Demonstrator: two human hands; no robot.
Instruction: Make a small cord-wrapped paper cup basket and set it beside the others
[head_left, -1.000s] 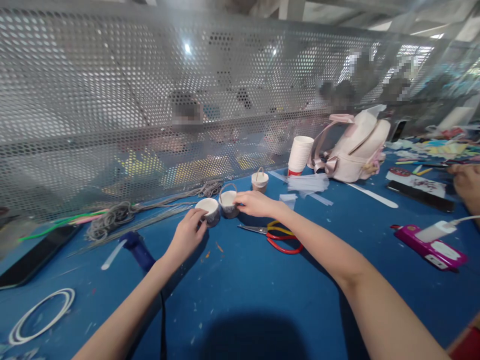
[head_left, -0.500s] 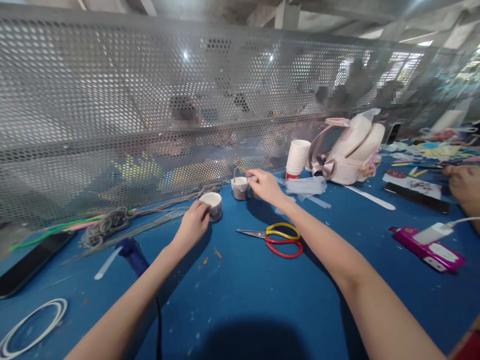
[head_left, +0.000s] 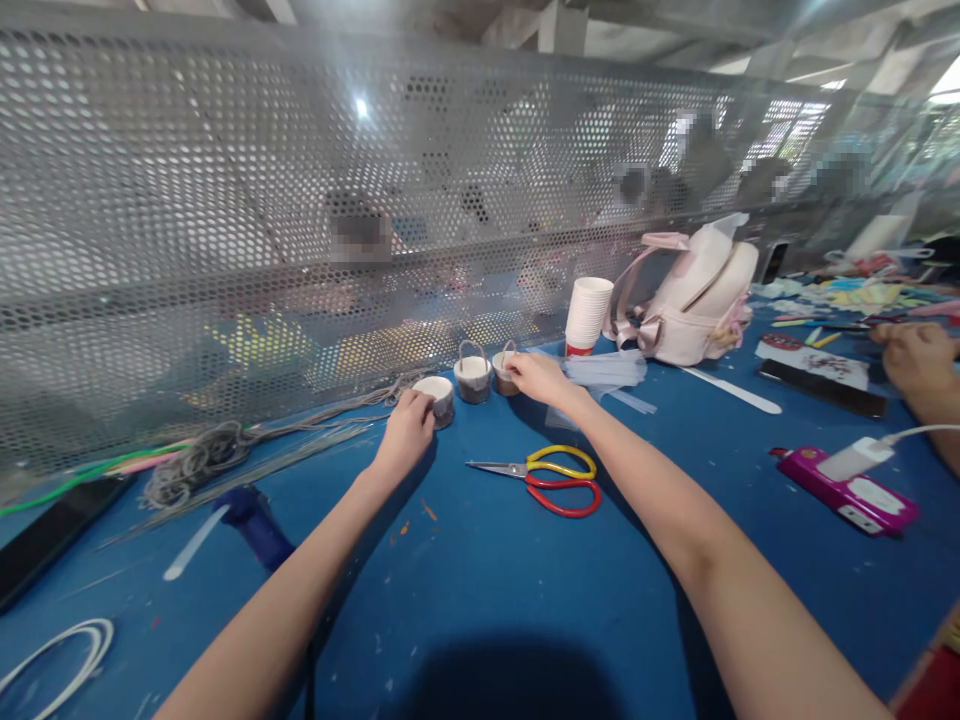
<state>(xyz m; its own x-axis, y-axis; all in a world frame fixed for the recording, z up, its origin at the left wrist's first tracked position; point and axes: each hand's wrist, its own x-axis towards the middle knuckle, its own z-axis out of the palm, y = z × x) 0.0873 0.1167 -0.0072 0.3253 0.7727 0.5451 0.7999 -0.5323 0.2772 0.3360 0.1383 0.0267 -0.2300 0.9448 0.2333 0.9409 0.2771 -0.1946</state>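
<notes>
Three small paper-cup baskets stand in a row near the mesh screen. My left hand (head_left: 406, 432) is closed around the leftmost small cup (head_left: 437, 397), which has no handle. A middle cup basket (head_left: 473, 375) with a grey wire handle stands free between my hands. My right hand (head_left: 537, 377) has its fingers pinched on the right cup basket (head_left: 504, 368), partly covering it.
Yellow-and-red scissors (head_left: 553, 477) lie on the blue table (head_left: 480, 580). A stack of paper cups (head_left: 586, 314), a pink backpack (head_left: 697, 296), grey wire bundles (head_left: 217, 452), a blue glue gun (head_left: 251, 512), a pink phone on a charger (head_left: 855, 488) and another person's hand (head_left: 915, 355) are around.
My right hand carried the handled cup away from me and set it beside the far basket. My left hand pushed its cup forward toward the screen.
</notes>
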